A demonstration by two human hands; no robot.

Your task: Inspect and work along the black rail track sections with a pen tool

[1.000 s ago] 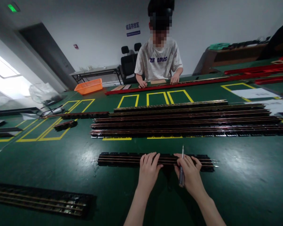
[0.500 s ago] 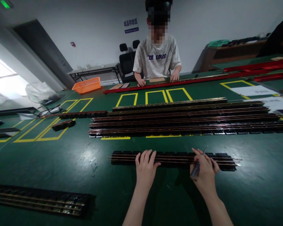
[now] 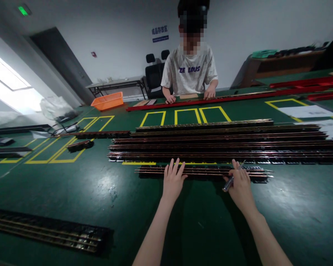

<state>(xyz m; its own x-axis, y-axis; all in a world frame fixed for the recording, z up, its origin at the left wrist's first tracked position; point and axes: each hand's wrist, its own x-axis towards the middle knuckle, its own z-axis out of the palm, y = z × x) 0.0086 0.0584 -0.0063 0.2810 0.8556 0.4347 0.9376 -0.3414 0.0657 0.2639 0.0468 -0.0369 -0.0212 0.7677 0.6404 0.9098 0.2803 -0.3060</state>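
Observation:
A black strip with thin copper-coloured rods along it point(image 3: 201, 171) lies crosswise on the green table. My left hand point(image 3: 172, 183) rests on its left half, fingers spread over the rods and thumb out to the side. Toward the strip's right end, my right hand point(image 3: 241, 190) is closed around a slim tool with a grey handle and thin pointed tip point(image 3: 228, 184); its exact kind is unclear. That hand also touches the strip. Just beyond lie several longer black strips with similar rods point(image 3: 211, 146), side by side.
Another rodded strip point(image 3: 44, 229) lies at the near left, and a short piece point(image 3: 80, 145) farther back. Across the table, a person point(image 3: 190, 72) has both hands at a long red rail point(image 3: 233, 98). An orange basket point(image 3: 107, 101) stands at the far left.
The strip under my hands has moved away from me, closer to the row of longer strips. Both hands moved forward with it, the tool still in the right. The camera view shifted slightly.

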